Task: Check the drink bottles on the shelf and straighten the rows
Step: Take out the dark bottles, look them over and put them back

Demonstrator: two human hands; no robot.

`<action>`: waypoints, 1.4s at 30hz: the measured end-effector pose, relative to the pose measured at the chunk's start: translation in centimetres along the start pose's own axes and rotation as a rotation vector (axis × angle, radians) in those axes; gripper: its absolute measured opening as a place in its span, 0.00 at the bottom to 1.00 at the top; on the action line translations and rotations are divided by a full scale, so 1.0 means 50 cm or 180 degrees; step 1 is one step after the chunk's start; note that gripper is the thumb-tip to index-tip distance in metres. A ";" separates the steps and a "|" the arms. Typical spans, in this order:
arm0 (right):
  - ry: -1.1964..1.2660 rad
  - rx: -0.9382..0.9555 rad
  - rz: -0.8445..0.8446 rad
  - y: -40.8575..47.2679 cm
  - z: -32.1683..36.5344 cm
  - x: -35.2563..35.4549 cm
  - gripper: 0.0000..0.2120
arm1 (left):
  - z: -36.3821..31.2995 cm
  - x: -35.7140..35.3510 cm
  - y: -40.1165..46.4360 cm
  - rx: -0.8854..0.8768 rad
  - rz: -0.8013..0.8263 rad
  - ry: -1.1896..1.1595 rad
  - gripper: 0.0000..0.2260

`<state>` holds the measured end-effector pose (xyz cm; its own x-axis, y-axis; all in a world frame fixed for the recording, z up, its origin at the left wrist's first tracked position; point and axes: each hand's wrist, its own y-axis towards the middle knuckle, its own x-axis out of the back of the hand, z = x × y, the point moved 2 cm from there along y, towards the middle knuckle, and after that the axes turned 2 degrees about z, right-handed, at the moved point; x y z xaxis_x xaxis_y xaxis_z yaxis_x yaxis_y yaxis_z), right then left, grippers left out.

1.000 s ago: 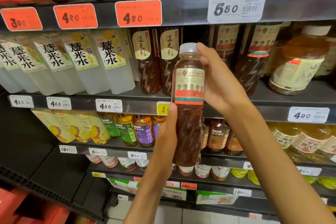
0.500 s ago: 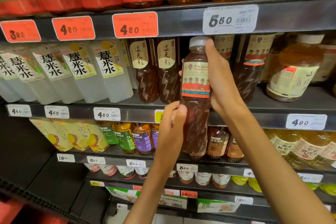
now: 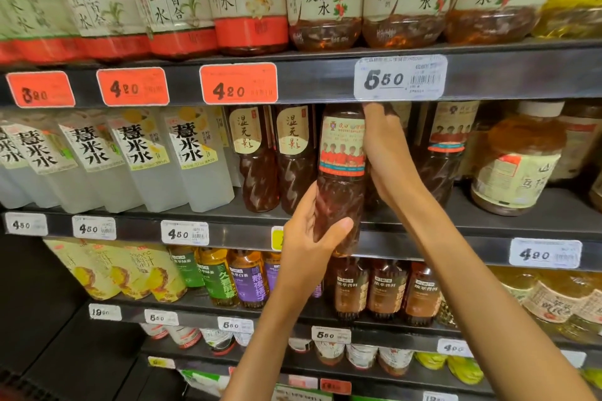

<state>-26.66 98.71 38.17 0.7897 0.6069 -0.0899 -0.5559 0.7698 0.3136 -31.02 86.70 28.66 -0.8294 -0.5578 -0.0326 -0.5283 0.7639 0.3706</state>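
From the head camera, a dark-tea bottle (image 3: 340, 179) stands upright at the front edge of the middle shelf (image 3: 456, 225), its base overhanging the price rail, its top just under the shelf above. The left hand (image 3: 309, 238) grips its lower body, thumb across the front and fingers curled round behind. The right hand (image 3: 387, 159) clasps its upper right side, fingers reaching up beside the label to the hidden cap. Both forearms rise from below. Two similar brown bottles (image 3: 277, 156) stand just to its left.
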 end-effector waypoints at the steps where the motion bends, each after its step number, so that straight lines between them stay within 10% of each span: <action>1: 0.0019 -0.0018 0.0024 -0.003 0.001 0.000 0.18 | -0.001 0.000 -0.001 -0.0004 -0.0045 -0.0027 0.22; 15: -0.1148 0.0508 0.0070 -0.060 -0.017 0.016 0.16 | 0.023 -0.020 0.054 -0.0206 -0.0413 0.0241 0.29; 25: -0.2032 0.1052 -0.0662 -0.078 -0.018 0.020 0.26 | 0.005 -0.036 0.032 -0.0694 -0.1359 0.2915 0.35; 42: -0.2484 0.1437 -0.0917 -0.080 -0.045 0.001 0.20 | 0.038 -0.060 0.055 -0.0689 -0.1703 0.2337 0.23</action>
<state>-24.95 96.10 34.79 0.9224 -0.0241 0.3856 -0.2884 0.6210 0.7288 -30.32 91.09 28.02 -0.1239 -0.9397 0.3188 -0.7002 0.3104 0.6429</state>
